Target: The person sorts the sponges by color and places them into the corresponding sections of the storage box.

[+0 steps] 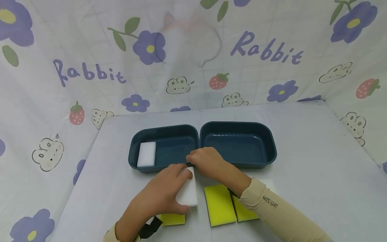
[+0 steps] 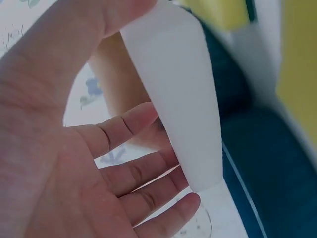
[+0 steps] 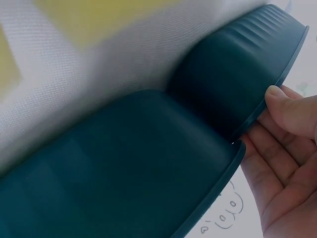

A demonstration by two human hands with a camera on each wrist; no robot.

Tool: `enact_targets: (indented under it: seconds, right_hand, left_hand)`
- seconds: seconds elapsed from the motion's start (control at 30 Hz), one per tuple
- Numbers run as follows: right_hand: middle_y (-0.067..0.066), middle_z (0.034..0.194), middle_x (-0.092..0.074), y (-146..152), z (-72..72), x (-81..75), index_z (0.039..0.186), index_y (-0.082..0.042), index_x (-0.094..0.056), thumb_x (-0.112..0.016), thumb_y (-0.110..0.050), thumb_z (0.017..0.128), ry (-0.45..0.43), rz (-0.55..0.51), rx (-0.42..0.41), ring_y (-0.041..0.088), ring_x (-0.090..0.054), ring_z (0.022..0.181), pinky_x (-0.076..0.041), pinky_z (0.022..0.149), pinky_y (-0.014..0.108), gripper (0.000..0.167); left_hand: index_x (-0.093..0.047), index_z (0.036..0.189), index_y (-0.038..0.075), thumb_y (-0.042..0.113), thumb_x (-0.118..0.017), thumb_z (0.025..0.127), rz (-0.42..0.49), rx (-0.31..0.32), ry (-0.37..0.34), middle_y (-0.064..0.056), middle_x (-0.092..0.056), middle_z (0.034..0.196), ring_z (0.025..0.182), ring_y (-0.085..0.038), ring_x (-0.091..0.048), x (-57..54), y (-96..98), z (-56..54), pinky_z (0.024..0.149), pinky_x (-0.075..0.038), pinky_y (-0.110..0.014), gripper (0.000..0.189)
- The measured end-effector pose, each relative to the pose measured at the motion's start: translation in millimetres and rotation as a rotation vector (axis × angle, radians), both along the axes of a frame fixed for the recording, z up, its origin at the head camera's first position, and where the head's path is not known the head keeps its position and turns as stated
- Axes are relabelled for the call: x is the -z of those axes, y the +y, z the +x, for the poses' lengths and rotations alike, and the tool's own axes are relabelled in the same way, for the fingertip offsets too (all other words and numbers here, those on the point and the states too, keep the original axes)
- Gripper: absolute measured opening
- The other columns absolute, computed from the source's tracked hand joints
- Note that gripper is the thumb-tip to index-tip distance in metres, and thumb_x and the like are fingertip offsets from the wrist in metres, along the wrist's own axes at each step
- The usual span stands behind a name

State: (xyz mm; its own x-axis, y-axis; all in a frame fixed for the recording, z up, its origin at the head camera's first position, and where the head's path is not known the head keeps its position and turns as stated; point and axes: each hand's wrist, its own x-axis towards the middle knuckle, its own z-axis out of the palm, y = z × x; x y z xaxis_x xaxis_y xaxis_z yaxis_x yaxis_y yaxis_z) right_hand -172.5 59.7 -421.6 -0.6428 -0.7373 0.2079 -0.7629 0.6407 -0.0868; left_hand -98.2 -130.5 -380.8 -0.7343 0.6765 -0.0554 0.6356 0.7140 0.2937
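My left hand (image 1: 163, 188) holds a white sponge block (image 1: 188, 190) between thumb and fingers, in front of the left dark teal bin (image 1: 175, 143). In the left wrist view the same white block (image 2: 173, 94) stands between the thumb and the fingertips. My right hand (image 1: 208, 161) pinches the left bin's rim near its front right corner; in the right wrist view the thumb lies on that rim (image 3: 257, 111). Another white sponge block (image 1: 146, 154) lies inside the left bin at its left end.
The right teal bin (image 1: 239, 163) stands against the left one. Two yellow sponges (image 1: 220, 205) lie near the right forearm, one partly covered by it. Another yellow sponge (image 1: 173, 219) lies under the left hand. A white piece (image 1: 268, 183) shows behind the right sleeve.
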Motion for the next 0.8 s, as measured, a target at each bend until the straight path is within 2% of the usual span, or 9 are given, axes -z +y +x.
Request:
enact_targets:
  seconds: [0.1, 0.27, 0.33, 0.53, 0.8]
  right_hand:
    - [0.0, 0.075, -0.066, 0, -1.1, -0.2, 0.091, -0.011, -0.076, -0.079, 0.004, 0.081, -0.003, -0.001, 0.002, 0.011, -0.052, 0.058, -0.045, 0.052, 0.021, 0.018]
    - [0.001, 0.08, -0.069, 0, -2.0, -0.9, 0.095, -0.01, -0.077, -0.078, 0.005, 0.081, 0.001, 0.011, 0.001, 0.012, -0.058, 0.062, -0.048, 0.054, 0.021, 0.021]
    - [0.001, 0.082, -0.07, 0, -1.9, -1.1, 0.095, -0.01, -0.077, -0.078, 0.005, 0.081, 0.01, 0.019, -0.002, 0.013, -0.061, 0.064, -0.05, 0.055, 0.022, 0.021]
    - [0.001, 0.086, -0.072, 0, -1.7, 0.2, 0.096, -0.011, -0.078, -0.078, 0.006, 0.082, 0.028, 0.012, -0.007, 0.014, -0.066, 0.071, -0.054, 0.059, 0.024, 0.022]
    - [0.001, 0.085, -0.072, 1, 0.6, -0.3, 0.095, -0.01, -0.078, -0.077, 0.008, 0.082, 0.044, -0.005, -0.015, 0.014, -0.066, 0.069, -0.051, 0.055, 0.021, 0.022]
  left_hand:
    - [-0.054, 0.126, 0.016, 0.043, -0.089, 0.07, 0.025, -0.055, 0.011, -0.008, -0.051, 0.138, 0.121, -0.024, -0.049, -4.1, -8.7, -7.4, 0.099, -0.049, -0.039, 0.07]
    - [-0.055, 0.125, 0.016, 0.039, -0.09, 0.069, 0.048, -0.15, 0.038, -0.009, -0.051, 0.139, 0.118, -0.026, -0.05, -7.6, -25.9, -23.9, 0.091, -0.054, -0.041, 0.07]
    - [-0.054, 0.125, 0.014, 0.037, -0.091, 0.069, 0.058, -0.169, 0.053, -0.011, -0.051, 0.138, 0.116, -0.027, -0.051, -7.0, -33.4, -30.9, 0.088, -0.055, -0.042, 0.071]
    - [-0.052, 0.125, 0.012, 0.035, -0.09, 0.07, 0.1, -0.18, 0.065, -0.014, -0.052, 0.136, 0.111, -0.029, -0.051, -0.7, -52.4, -51.9, 0.082, -0.057, -0.041, 0.07]
    - [-0.056, 0.119, 0.014, 0.032, -0.089, 0.074, 0.121, -0.195, 0.016, -0.015, -0.052, 0.135, 0.116, -0.033, -0.047, 1.0, -69.6, -82.9, 0.09, -0.051, -0.049, 0.059]
